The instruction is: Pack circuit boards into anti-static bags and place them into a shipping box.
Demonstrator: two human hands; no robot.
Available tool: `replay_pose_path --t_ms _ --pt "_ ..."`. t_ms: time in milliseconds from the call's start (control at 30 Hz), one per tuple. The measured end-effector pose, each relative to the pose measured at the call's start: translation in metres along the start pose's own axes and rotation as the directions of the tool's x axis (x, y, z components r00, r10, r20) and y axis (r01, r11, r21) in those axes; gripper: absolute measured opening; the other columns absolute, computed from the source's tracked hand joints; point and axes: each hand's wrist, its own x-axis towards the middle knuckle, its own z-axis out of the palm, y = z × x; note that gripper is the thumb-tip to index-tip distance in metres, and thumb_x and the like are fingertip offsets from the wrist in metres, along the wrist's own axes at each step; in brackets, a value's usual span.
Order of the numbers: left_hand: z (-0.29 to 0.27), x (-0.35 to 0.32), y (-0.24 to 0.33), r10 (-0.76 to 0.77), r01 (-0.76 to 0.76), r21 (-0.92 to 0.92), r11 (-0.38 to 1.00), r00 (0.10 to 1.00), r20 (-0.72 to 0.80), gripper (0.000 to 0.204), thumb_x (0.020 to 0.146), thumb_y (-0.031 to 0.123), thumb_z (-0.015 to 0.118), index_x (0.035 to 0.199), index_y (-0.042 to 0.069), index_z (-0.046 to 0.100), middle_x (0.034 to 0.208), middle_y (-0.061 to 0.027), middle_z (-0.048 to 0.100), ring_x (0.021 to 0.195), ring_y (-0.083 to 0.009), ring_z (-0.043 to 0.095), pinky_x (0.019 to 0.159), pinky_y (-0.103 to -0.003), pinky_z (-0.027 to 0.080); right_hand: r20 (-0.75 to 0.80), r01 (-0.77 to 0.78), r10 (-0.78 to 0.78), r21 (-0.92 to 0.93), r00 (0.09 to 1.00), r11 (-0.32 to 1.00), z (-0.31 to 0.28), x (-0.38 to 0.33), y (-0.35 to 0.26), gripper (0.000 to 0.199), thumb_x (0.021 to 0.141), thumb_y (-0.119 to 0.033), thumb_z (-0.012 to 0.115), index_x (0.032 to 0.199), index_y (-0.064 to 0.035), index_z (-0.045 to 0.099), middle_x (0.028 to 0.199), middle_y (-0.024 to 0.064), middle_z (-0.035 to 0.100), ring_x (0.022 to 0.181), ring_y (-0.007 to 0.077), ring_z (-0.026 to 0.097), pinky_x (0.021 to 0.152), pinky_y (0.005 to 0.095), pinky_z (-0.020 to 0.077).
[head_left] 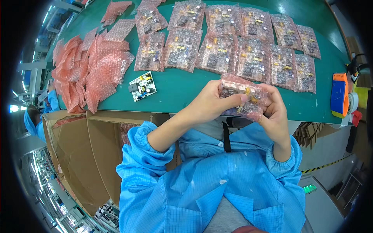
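Between my two hands, over the near edge of the green table, is a circuit board in a pink bubble-wrap bag [243, 95]. My left hand [215, 99] grips its left side, the thumb lying across the top. Around its right end curl the fingers of my right hand [275, 110], thumb at the lower corner. Beyond my hands, two rows of bagged circuit boards [217, 50] cover the table. One bare circuit board [142, 86], white with black and yellow parts, lies to the left of my left hand.
A heap of pink bubble-wrap bags [103, 64] lies on the left of the green table [182, 87]. An orange and blue tape dispenser [339, 95] stands at the right edge. Below the table's left side is an open cardboard box [81, 151]. Another person in blue [37, 120] is at far left.
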Motion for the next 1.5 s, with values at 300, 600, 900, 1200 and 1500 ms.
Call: replay_pose_path --t_ms 300,600,900,1200,1500 --pt "0.001 0.004 -0.005 0.088 -0.110 -0.240 0.965 0.991 -0.099 0.041 0.093 0.008 0.067 0.132 -0.003 0.057 0.121 -0.0109 0.067 0.111 -0.0148 0.064 0.096 -0.031 0.052 -0.243 0.195 -0.239 -0.189 0.940 0.962 0.001 -0.002 -0.004 0.052 0.095 -0.014 0.064 0.138 0.0004 0.038 0.127 0.0174 0.060 0.072 0.0078 0.057 0.064 0.0208 0.0475" --pt "0.006 -0.003 -0.016 0.182 -0.182 -0.254 0.950 0.983 -0.021 0.047 0.090 0.001 0.069 0.133 -0.002 0.052 0.133 -0.0132 0.060 0.120 -0.0189 0.060 0.104 -0.034 0.048 -0.103 0.131 -0.116 0.146 0.988 0.981 0.031 -0.002 0.016 0.064 0.092 -0.014 0.073 0.145 -0.0016 0.038 0.133 0.0094 0.056 0.122 0.0183 0.054 0.106 0.0358 0.0432" --pt "0.019 -0.008 -0.014 0.349 -0.348 -0.095 0.933 0.937 -0.015 0.033 0.096 0.004 0.061 0.127 -0.004 0.055 0.130 -0.0192 0.061 0.121 -0.0236 0.059 0.103 -0.037 0.048 -0.158 0.239 -0.242 -0.039 0.957 0.970 -0.028 -0.015 0.000 0.040 0.093 -0.010 0.068 0.129 -0.0011 0.052 0.117 0.0064 0.063 0.106 0.0135 0.062 0.089 0.0283 0.0521" --pt "0.012 -0.015 -0.007 0.464 -0.464 0.062 0.884 0.886 0.008 0.016 0.099 0.008 0.059 0.108 -0.004 0.065 0.088 -0.0147 0.068 0.085 -0.0198 0.068 0.074 -0.032 0.055 -0.622 -0.030 -0.457 -0.611 0.636 0.791 -0.207 -0.017 -0.071 0.031 0.101 -0.024 0.060 0.119 0.0013 0.063 0.109 0.0040 0.066 0.099 0.0097 0.059 0.088 0.0252 0.0458" --pt "0.005 -0.003 -0.011 0.422 -0.418 0.057 0.907 0.899 -0.114 0.031 0.102 0.009 0.054 0.131 -0.002 0.047 0.110 -0.0212 0.070 0.097 -0.0232 0.070 0.080 -0.033 0.057 -0.591 -0.172 -0.657 -0.790 0.469 0.588 -0.259 0.007 -0.026 0.028 0.098 -0.024 0.066 0.106 0.0022 0.066 0.094 0.0037 0.068 0.084 0.0084 0.060 0.077 0.0218 0.0471"
